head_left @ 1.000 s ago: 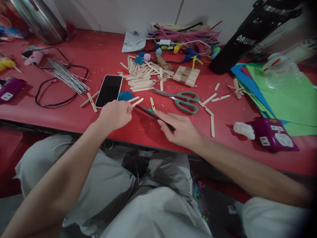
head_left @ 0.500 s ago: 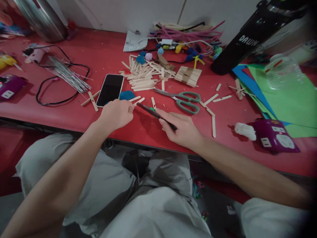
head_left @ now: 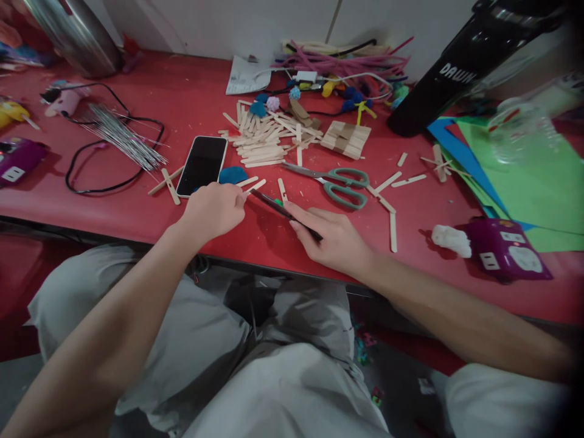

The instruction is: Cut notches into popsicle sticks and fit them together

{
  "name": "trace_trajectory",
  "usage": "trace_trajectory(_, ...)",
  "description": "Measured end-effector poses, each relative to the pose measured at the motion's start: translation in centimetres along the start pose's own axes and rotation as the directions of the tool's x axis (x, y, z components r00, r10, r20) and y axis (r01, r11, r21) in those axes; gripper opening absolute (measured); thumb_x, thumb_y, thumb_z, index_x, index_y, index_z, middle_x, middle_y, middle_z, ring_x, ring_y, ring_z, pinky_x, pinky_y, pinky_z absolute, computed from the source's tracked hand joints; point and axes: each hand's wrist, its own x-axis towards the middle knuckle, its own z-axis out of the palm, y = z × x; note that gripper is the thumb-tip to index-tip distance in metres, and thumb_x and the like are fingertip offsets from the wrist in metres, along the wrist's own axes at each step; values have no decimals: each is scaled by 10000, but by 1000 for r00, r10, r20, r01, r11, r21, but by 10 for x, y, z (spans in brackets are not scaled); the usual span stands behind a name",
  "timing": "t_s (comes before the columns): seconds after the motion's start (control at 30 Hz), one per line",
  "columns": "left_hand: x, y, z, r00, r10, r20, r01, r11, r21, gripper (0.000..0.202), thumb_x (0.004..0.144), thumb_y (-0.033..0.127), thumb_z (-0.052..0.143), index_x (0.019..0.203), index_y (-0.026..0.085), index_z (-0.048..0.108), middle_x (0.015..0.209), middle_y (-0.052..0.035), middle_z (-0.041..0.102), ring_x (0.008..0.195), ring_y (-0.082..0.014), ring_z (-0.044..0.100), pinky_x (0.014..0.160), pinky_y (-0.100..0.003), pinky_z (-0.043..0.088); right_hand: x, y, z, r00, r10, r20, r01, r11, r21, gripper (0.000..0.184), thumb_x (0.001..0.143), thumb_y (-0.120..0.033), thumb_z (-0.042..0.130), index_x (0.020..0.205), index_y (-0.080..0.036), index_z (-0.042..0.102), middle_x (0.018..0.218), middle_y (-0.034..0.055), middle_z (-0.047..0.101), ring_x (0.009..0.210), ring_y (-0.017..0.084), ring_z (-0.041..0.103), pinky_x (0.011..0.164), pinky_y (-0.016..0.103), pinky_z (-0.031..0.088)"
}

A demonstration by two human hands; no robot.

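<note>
My left hand [head_left: 216, 210] rests at the front of the red table, its fingers pinched on a wooden craft stick [head_left: 256, 186]. My right hand [head_left: 335, 237] grips a slim, dark, knife-like tool [head_left: 274, 205], whose exact kind I cannot make out. The tool slants up and left, its tip close to the left fingertips and the stick; whether they touch is unclear. Just beyond the right fingers lies a notched craft stick [head_left: 282, 190], with a small green piece [head_left: 278, 201] partly behind the tool. Green-handled scissors [head_left: 345, 182] lie past the right hand.
Behind the hands are a phone [head_left: 202, 165], a pile of craft sticks [head_left: 262, 143] and blue clay [head_left: 233, 176]. Metal wires [head_left: 125, 137] lie left. To the right stand a black bottle [head_left: 449, 73], coloured paper [head_left: 533, 182] and a purple glue-gun-like device [head_left: 508, 249]. The table's edge [head_left: 274, 269] is near.
My right hand and the dark tool have shifted very slightly left, and less of the green piece shows. My left hand stays in place with its stick.
</note>
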Motion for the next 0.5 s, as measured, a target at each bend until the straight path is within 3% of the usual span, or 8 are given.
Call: trace_trajectory(0.5, 0, 0, -2, 1000, -13, 8, 13, 1000, -1, 438, 905, 322, 328, 1010, 192, 732, 982, -179, 743, 933, -361, 698, 755, -423, 513, 1, -1, -2, 999, 22, -36, -19, 997, 76, 394, 984, -236, 454, 1349, -163, 582, 804, 53, 708, 700, 160, 655, 668, 268, 530)
